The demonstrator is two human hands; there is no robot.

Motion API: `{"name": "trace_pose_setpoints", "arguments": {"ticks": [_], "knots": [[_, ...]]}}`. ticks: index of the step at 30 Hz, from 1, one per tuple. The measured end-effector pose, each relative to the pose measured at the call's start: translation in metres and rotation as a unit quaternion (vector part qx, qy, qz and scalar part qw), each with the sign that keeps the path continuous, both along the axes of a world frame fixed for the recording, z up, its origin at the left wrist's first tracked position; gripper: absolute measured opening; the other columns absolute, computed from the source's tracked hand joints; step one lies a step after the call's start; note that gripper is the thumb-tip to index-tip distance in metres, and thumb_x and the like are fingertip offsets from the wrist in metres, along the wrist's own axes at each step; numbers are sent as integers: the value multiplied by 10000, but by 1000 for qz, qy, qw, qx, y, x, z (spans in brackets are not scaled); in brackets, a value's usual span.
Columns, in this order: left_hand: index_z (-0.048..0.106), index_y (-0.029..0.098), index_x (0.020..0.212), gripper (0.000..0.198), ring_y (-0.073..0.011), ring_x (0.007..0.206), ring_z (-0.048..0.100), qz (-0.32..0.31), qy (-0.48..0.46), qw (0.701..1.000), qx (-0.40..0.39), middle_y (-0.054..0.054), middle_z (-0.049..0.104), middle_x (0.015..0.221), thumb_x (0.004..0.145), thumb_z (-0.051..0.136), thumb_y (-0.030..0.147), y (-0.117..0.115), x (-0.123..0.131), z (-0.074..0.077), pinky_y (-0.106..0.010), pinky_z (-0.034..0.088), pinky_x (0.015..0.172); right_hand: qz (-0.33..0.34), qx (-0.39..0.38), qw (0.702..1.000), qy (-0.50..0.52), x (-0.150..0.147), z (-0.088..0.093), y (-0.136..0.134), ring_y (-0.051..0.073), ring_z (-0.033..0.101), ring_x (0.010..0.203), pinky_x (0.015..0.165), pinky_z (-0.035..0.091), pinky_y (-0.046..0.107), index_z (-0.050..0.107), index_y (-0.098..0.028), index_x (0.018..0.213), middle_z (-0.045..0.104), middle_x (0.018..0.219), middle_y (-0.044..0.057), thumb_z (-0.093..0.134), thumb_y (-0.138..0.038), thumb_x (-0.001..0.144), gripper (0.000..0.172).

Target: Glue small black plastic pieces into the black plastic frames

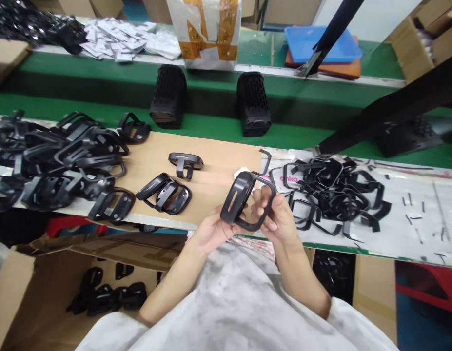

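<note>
A black plastic bracket [236, 197], with a slotted oval plate and a squared loop at its right, is held up over the table's front edge. My left hand [213, 229] grips its lower left side, with the fingers partly hidden behind it. My right hand [282, 219] is closed around the loop's right side, thumb in front and fingertips showing through the opening. Beyond them, similar brackets [185, 161] lie on the cardboard sheet [214, 180], two of them touching. Just right of my right hand is a heap of thin black frame-shaped strips [331, 190].
A large pile of black brackets [75, 146] covers the table's left end. Two black ribbed housings [253, 102] stand behind the cardboard. A dark slanted post [386, 107] crosses the right side. Below left, an open carton [46, 302] holds black parts. Small black scraps [414, 218] lie at right.
</note>
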State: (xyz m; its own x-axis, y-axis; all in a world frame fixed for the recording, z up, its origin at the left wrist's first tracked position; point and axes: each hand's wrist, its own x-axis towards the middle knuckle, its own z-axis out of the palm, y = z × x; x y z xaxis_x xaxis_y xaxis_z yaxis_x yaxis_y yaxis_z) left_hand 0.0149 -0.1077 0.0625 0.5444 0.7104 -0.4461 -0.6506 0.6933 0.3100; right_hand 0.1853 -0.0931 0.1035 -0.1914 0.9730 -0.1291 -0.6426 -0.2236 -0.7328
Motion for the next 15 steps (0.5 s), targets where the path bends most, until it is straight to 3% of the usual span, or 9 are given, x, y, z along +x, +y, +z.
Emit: {"name": "trace_pose_setpoints", "arguments": {"ticks": [4, 8, 12, 15], "knots": [[760, 131, 957, 251, -196, 852, 706, 11, -4, 1000, -2, -84, 765, 946, 776, 882, 255, 1, 0, 3, -312, 575, 783, 0, -30, 999, -28, 2, -1, 1, -29, 176, 310, 307, 264, 130, 561, -196, 748, 565, 628, -103, 809, -693, 831, 561], [731, 148, 964, 212, -177, 838, 691, 75, 31, 997, 6, -55, 740, 905, 839, 835, 285, 15, -14, 8, -293, 556, 799, 29, -64, 997, -33, 4, -13, -1, -6, 249, 326, 320, 288, 147, 643, -204, 844, 675, 703, -52, 820, -664, 834, 493], [694, 160, 1000, 332, -159, 780, 658, 78, 66, 992, 81, -17, 676, 837, 792, 888, 331, 25, -27, 18, -268, 526, 746, 34, -71, 992, -97, 9, -25, -4, 99, 498, 398, 409, 461, 227, 741, -213, 962, 686, 643, -18, 849, -626, 811, 453], [682, 184, 1014, 411, -161, 804, 679, 68, 109, 987, 101, -14, 697, 909, 727, 945, 316, 22, -26, 18, -273, 530, 773, -22, -69, 982, -177, 14, -32, -3, 178, 700, 644, 589, 587, 284, 795, -226, 1020, 806, 905, 52, 902, -566, 753, 446]]}}
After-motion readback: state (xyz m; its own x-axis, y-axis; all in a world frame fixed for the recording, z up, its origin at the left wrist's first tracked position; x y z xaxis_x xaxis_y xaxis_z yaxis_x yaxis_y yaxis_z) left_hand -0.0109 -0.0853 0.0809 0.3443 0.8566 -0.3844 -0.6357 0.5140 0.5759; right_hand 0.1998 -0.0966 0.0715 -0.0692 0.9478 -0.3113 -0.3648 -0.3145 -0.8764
